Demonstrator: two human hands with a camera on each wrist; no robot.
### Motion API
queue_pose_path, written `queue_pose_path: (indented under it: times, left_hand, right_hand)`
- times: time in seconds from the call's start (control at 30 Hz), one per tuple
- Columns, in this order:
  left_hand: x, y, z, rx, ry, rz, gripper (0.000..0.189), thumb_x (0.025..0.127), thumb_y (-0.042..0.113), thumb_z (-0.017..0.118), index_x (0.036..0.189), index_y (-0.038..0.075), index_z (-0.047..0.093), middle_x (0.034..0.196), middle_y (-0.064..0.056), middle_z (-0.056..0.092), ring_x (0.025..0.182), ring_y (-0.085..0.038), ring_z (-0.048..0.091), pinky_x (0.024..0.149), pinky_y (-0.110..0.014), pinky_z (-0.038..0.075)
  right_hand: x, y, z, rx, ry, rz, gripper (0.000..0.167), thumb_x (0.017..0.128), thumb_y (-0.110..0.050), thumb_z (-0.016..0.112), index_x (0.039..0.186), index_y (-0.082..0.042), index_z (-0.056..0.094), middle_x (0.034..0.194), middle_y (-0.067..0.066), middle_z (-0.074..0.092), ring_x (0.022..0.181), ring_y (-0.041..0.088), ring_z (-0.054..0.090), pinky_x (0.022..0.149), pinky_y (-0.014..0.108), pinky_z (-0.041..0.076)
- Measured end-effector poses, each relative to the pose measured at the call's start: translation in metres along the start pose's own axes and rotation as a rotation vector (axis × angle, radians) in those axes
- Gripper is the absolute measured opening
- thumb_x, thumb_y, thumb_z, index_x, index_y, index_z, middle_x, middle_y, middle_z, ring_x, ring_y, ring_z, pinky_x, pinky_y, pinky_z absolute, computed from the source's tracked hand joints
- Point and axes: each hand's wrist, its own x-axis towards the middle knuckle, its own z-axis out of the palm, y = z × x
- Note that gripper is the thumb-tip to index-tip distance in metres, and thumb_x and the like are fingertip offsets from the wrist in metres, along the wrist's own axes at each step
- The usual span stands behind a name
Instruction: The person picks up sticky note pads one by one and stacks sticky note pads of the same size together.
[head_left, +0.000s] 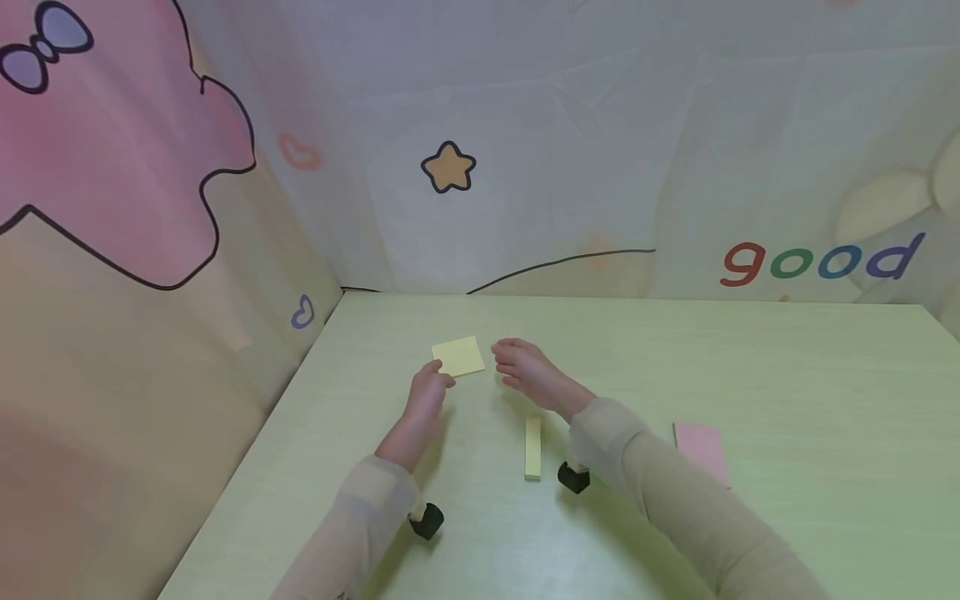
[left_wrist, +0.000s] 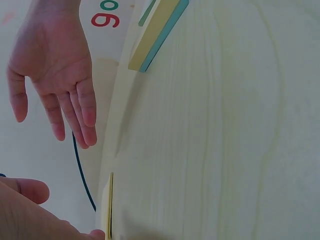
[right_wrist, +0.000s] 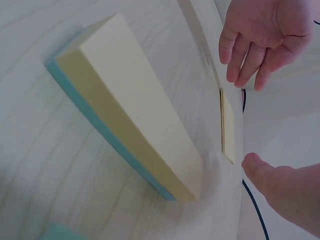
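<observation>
A flat yellow sticky-note pad [head_left: 458, 357] lies toward the back of the table. My left hand [head_left: 427, 396] is at its near left corner, thumb and fingers apart; whether it touches the pad I cannot tell. In the right wrist view that left hand [right_wrist: 270, 37] shows relaxed, extended fingers. Just right of the pad hovers my right hand [head_left: 531, 372], holding nothing; the left wrist view shows its palm [left_wrist: 55, 65] with loosely straight fingers. Nearer me, below the right hand, lies a narrow yellow block [head_left: 532, 448], which has a teal layer underneath [right_wrist: 115, 142].
A pink pad [head_left: 701, 452] lies on the table [head_left: 825, 400] to the right, partly behind my right sleeve [head_left: 675, 483]. Printed cloth walls [head_left: 525, 167] stand at the back and left. Small black devices hang under both wrists [head_left: 427, 522].
</observation>
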Motion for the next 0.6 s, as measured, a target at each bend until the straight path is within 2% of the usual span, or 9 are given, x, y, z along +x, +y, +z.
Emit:
queue_pose_path:
  times: [0.17,0.4,0.6]
  left_hand:
    - [0.01,-0.008,0.001,0.025,0.028,0.024,0.059,0.08,0.003,0.041,0.137,0.002,0.025,0.146,-0.015,0.017,0.132,-0.037,0.014,0.106,-0.053,0.015]
    - [0.004,0.0,0.0,-0.006,0.016,0.004,0.06,0.079,0.0,0.039,0.137,-0.001,0.023,0.146,-0.018,0.013,0.134,-0.035,0.009,0.108,-0.05,0.01]
    - [0.006,-0.001,-0.001,0.004,0.014,-0.001,0.06,0.08,0.0,0.039,0.137,-0.003,0.021,0.146,-0.02,0.012,0.134,-0.036,0.007,0.108,-0.05,0.008]
  right_hand:
    - [0.006,0.001,0.002,0.012,0.028,0.021,0.054,0.093,-0.025,0.039,0.134,0.003,0.018,0.143,0.026,0.015,0.133,0.037,0.017,0.109,0.044,0.017]
    - [0.012,0.004,0.003,0.002,0.041,0.032,0.059,0.093,-0.031,0.039,0.137,0.001,0.016,0.143,0.026,0.015,0.133,0.036,0.018,0.108,0.043,0.019]
    - [0.017,0.008,0.002,-0.027,0.07,0.04,0.057,0.093,-0.034,0.038,0.135,-0.001,0.02,0.142,0.027,0.02,0.131,0.037,0.022,0.106,0.045,0.023]
